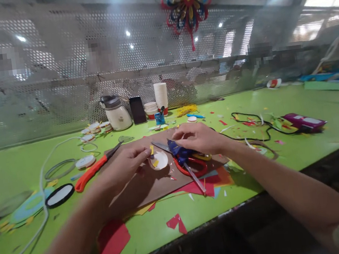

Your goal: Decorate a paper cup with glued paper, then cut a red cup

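My left hand (130, 162) is closed, thumb and finger pinching a small yellow paper piece (151, 149) at the edge of a round white paper cup bottom (162, 159). More yellow bits lie inside that cup bottom. My right hand (199, 136) curls its fingers over a blue glue gun (178, 150), from which a clear glue stick (196, 179) pokes out toward me. Red-handled scissors (197, 167) lie under the glue gun, on the brown board (137, 192). How far the right fingers wrap around the gun is partly hidden.
An orange-handled cutter (92, 173) and black oval ring (60, 195) lie left. A kettle (117, 113), phone (137, 110) and stacked paper cups (161, 97) stand behind. Red paper scraps (113, 241) lie in front. A purple box with a black cord (305, 121) sits right.
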`<act>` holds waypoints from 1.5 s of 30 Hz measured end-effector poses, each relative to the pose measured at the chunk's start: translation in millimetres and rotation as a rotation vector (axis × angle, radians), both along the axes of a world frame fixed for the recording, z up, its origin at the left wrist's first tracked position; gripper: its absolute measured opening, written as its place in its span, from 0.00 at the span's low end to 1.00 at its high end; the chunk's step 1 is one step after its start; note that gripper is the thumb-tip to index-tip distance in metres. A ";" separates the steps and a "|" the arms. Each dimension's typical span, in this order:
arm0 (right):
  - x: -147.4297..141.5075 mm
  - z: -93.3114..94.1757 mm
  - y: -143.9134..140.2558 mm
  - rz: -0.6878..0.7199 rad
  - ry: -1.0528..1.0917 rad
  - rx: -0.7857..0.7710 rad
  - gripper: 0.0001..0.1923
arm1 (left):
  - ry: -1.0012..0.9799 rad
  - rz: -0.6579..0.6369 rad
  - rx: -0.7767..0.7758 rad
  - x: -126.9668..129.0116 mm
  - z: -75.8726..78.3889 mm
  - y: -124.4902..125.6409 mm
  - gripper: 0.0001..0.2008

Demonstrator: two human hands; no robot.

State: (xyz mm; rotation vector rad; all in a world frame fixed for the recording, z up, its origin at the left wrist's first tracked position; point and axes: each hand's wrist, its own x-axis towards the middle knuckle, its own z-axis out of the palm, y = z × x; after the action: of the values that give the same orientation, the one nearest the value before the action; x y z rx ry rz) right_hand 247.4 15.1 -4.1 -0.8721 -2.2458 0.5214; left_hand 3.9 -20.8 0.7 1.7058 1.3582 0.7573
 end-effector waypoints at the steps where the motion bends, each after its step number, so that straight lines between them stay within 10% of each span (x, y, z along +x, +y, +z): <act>1: -5.5 -0.2 -2.8 -0.012 0.038 -0.008 0.10 | 0.009 -0.026 0.008 2.2 -0.2 -1.1 0.18; 14: -30.4 -6.5 -11.0 0.016 0.143 -0.046 0.07 | 0.200 -0.162 0.145 23.4 7.3 -15.1 0.17; 25: -21.1 -15.0 -4.4 -0.139 0.274 0.068 0.06 | -0.333 -0.037 -0.113 19.4 -1.7 -11.3 0.11; 45: -24.0 -24.4 1.2 -0.087 0.267 0.257 0.08 | -0.505 -0.085 -0.229 15.9 -1.8 -12.7 0.08</act>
State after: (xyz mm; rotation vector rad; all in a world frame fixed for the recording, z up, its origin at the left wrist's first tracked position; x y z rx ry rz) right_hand 223.4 16.3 -28.4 -0.7192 -1.9683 0.2820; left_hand 19.8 -33.5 -1.1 1.2729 0.9728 0.8739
